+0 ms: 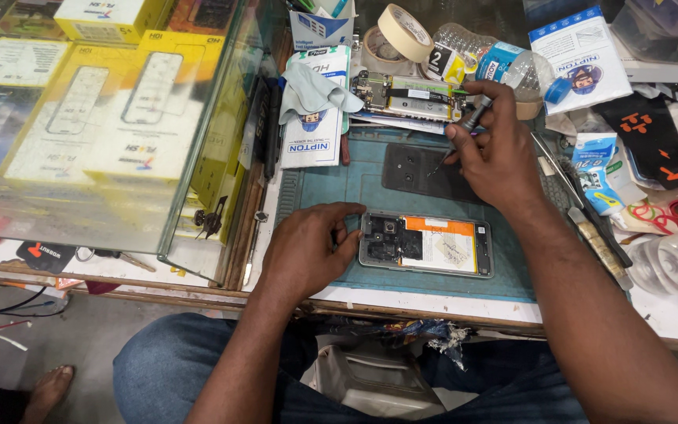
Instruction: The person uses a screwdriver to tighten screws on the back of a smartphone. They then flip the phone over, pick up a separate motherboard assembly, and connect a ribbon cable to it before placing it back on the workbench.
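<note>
An opened phone (425, 245) with an orange and white inside lies on a teal work mat (331, 184). My left hand (308, 247) rests on the mat and grips the phone's left end with thumb and fingers. Farther back, my right hand (496, 145) holds a small screwdriver (464, 129), its tip down on a dark phone back cover (421, 169). Behind the cover lies a second opened phone (410, 96) showing its circuit board.
A glass display case (103, 118) with yellow boxes fills the left. Tape rolls (398, 35), a plastic bottle (488, 63), a grey cloth (311, 90), packets (311, 133), tools (590, 228) and a clear plastic container (676, 263) crowd the back and right. My knees show below the bench edge.
</note>
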